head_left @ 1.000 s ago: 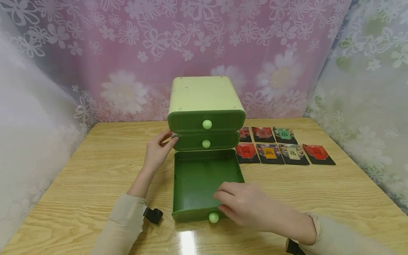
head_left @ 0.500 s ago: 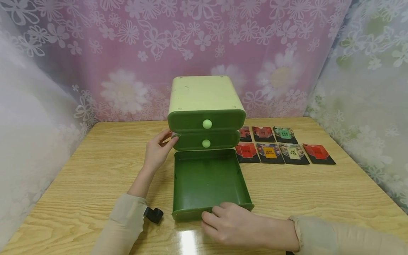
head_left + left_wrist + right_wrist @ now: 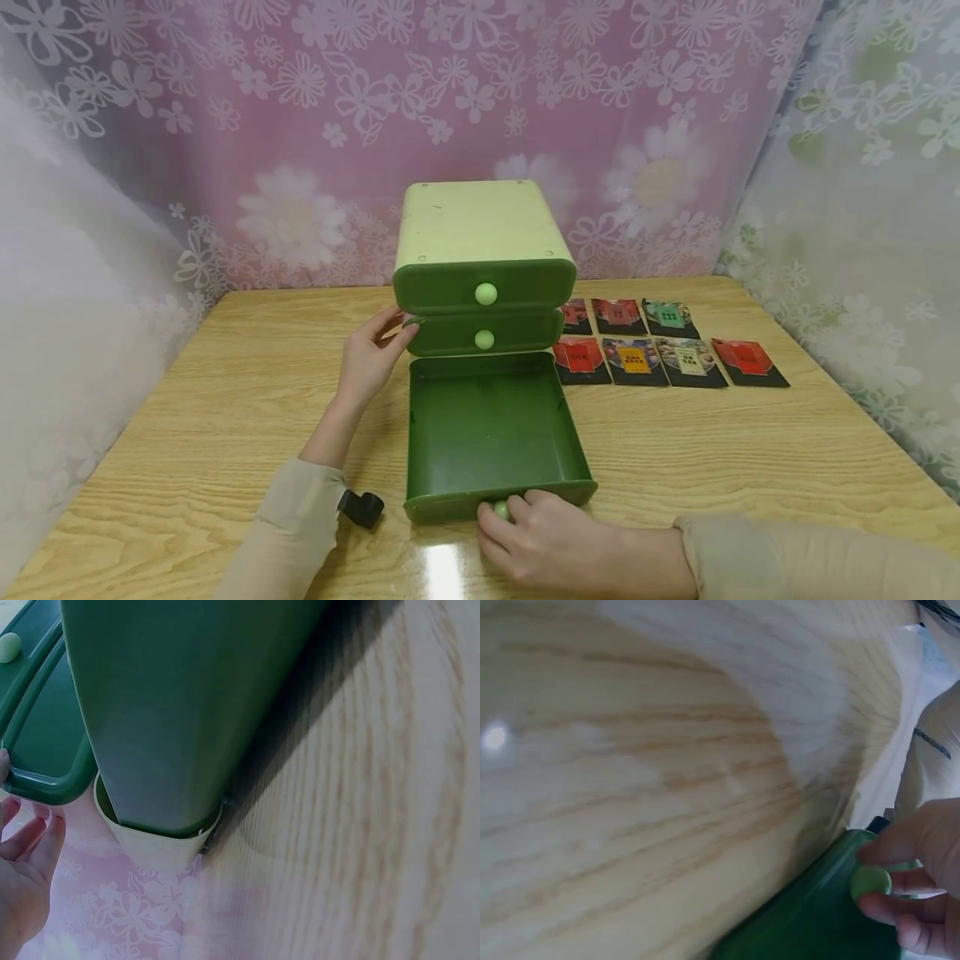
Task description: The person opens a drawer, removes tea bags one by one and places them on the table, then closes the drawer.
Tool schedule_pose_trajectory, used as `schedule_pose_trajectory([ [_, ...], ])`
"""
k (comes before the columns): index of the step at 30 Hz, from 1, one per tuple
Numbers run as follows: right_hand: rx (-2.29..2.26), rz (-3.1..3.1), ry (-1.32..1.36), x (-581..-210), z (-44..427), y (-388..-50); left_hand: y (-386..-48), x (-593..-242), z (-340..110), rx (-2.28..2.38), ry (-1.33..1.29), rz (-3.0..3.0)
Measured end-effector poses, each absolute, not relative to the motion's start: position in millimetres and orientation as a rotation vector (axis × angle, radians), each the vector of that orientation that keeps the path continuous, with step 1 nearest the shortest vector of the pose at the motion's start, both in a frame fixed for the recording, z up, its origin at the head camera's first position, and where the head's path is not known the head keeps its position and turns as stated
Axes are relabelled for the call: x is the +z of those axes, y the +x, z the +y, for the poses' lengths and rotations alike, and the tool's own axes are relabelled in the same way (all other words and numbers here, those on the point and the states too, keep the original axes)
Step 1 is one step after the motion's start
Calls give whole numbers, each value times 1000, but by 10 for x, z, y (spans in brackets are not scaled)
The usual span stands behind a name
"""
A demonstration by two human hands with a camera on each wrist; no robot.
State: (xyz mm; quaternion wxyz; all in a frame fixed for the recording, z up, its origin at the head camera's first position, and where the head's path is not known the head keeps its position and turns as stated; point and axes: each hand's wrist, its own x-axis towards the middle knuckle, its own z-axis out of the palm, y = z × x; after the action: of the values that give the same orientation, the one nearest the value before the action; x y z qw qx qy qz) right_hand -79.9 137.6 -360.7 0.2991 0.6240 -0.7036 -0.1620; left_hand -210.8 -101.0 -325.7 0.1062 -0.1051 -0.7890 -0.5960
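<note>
A small cabinet with a pale yellow shell and green drawers stands on the table. Its bottom drawer is pulled far out, and nothing lies inside. At the drawer's front my right hand pinches the round pale-green knob between thumb and fingers. My left hand holds the cabinet's left side by the middle drawer, thumb on the front edge and fingers behind it. In the left wrist view, the left fingertips show beside that drawer's rounded end.
Several flat packets, such as a red one and a green-labelled one, lie in two rows right of the cabinet. One at the back is partly hidden by it. A flowered pink curtain hangs behind the wooden table.
My right hand has come down from above the drawer's front right part to its knob and taken hold of it. The left hand and the cabinet have stayed in place.
</note>
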Motion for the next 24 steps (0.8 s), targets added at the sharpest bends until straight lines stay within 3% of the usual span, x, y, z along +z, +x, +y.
schedule_pose_trajectory([
  [11,-438,-1875,1604,-3685,1356,-789,-2325,-3520,-1081,-1779,-306,-2297],
  [24,-400,-1810,1621,-3644,1377,-867,-2334,-3543,-1096,-1753,-326,-2294],
])
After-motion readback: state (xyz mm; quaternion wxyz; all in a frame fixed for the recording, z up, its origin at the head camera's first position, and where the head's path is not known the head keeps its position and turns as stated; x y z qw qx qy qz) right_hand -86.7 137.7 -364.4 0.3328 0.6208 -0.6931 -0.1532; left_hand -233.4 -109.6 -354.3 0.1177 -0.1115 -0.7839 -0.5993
